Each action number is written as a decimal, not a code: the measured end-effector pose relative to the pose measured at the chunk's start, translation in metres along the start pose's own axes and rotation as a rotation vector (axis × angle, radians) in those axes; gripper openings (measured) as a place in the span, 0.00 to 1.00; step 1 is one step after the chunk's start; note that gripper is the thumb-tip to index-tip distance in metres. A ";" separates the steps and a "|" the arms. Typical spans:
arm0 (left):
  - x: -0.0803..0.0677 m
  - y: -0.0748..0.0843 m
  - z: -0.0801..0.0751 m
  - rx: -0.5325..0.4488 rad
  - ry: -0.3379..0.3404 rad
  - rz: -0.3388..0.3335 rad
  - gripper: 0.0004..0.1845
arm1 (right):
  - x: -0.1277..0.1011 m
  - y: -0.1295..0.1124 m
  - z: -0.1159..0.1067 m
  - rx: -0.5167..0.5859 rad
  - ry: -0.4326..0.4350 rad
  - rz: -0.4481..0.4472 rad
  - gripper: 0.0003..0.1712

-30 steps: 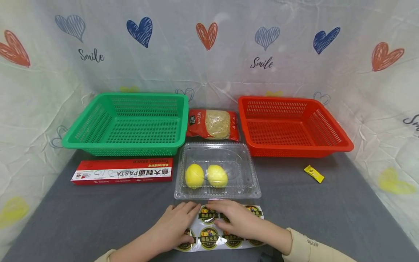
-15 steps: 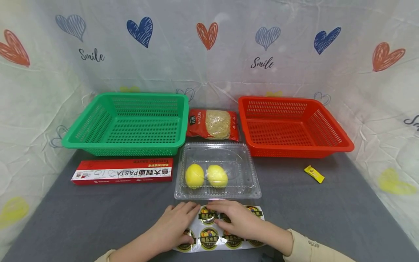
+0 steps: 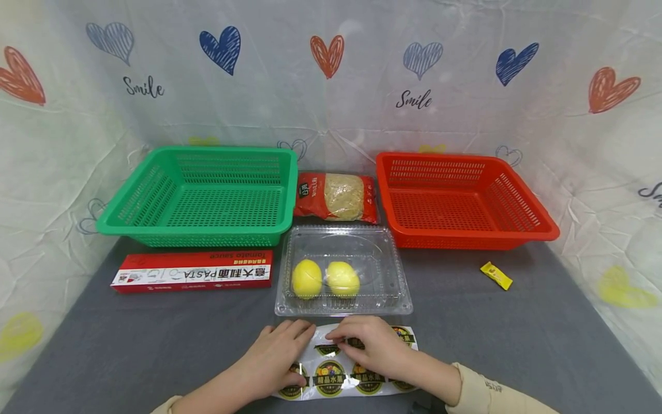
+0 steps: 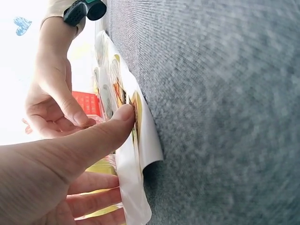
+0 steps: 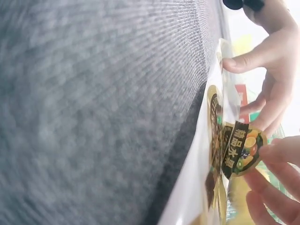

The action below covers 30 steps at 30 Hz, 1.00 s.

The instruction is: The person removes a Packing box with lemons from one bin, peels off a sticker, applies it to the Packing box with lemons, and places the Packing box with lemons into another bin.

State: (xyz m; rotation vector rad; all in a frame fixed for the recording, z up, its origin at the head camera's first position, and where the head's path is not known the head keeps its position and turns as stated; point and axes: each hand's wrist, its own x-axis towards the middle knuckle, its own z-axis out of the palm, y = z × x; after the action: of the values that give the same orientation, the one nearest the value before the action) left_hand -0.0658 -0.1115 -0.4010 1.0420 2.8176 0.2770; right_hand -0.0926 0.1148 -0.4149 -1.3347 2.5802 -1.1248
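A glossy white backing sheet of round fruit-label stickers (image 3: 343,374) is lying on the grey felt-like tabletop (image 3: 155,345), at the near edge just in front of a clear plastic clamshell box (image 3: 343,270) holding two yellow lemons (image 3: 324,278).

The left hand (image 3: 276,356) is resting flat on the sheet's left part, with its thumb (image 4: 110,129) pressing down near the sheet's edge and its fingers lying nearly straight; it is pinning the sheet, not gripping it. The right hand (image 3: 374,348) is bending over the middle of the sheet, and its fingertips (image 5: 276,152) are pinching the rim of one round yellow-and-black sticker (image 5: 241,147), which is standing partly lifted off the backing in the right wrist view.

The sheet is probably very light, thin and limp, with a slick backing, so it is likely to slide or lift unless something is holding it down. Its left edge is curling up from the table in the left wrist view. The sticker itself is presumably flimsy and tacky underneath, and it may fold onto itself or crease if pulled quickly. The best hold is likely at its very rim, between thumb and forefinger.

Both forearms are coming in low from the near edge, with the wrists close to the tabletop and the two hands near each other over the sheet.
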 end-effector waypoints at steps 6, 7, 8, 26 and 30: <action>-0.001 0.001 0.000 -0.020 0.001 -0.008 0.43 | -0.001 -0.002 0.000 0.009 0.081 -0.047 0.12; -0.001 0.001 0.000 -0.023 -0.001 -0.010 0.43 | -0.001 -0.002 0.000 0.007 0.093 -0.056 0.12; -0.001 0.001 0.000 -0.026 -0.003 -0.012 0.43 | -0.002 -0.003 -0.001 0.006 0.105 -0.064 0.12; -0.006 0.003 -0.004 -0.031 -0.005 -0.019 0.37 | -0.002 -0.010 -0.009 0.040 0.224 -0.139 0.14; -0.007 0.007 -0.007 -0.006 0.043 -0.020 0.32 | -0.003 -0.011 -0.013 0.036 0.237 -0.138 0.13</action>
State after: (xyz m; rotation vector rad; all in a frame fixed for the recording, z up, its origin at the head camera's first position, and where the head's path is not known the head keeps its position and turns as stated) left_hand -0.0572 -0.1124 -0.3925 1.0179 2.8619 0.3094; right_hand -0.0875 0.1203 -0.3996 -1.4746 2.6431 -1.4252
